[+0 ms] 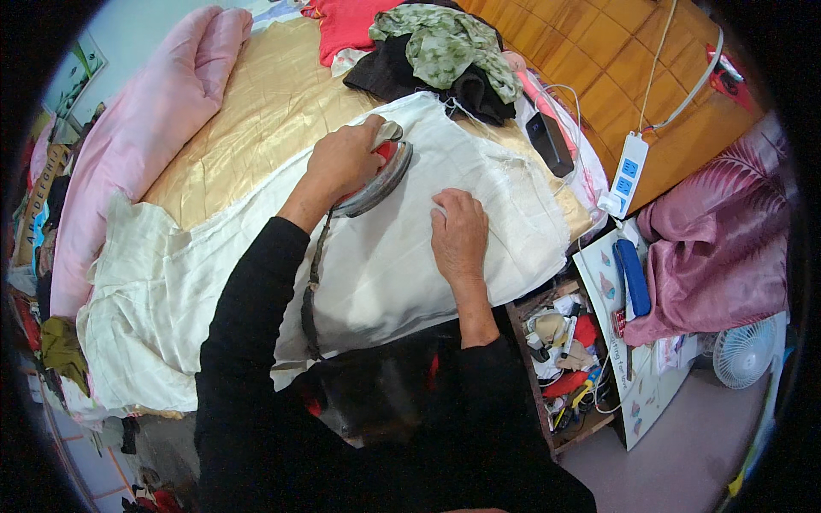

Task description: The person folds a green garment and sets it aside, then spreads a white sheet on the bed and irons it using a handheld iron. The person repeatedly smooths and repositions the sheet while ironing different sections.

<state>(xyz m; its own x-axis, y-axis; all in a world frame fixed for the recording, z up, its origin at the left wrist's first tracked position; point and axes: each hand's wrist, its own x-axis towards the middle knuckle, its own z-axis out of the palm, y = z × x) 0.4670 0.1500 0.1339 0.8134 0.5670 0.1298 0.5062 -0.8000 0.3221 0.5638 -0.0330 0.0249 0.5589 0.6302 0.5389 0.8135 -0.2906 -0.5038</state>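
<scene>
My left hand [343,157] grips the handle of an electric clothes iron [378,189] with a red body and a grey metal base. The iron stands on a wide white cloth [378,269], spread over a bed. Its dark cord [311,288], lumpy in places, trails from the heel towards my body. To the right of the iron, my right hand [460,237] rests on the cloth with bent fingers, the thumb a little apart from the index finger. No object shows in it. Frayed threads run along the cloth's far right edge.
A gold quilted cover [269,102] and a folded pink quilt [147,128] lie beyond. Dark and green garments [442,64] are heaped at the far edge. A black power bank [550,144], a white power strip [626,174], an open cluttered drawer [567,359] and a small fan [744,353] are right.
</scene>
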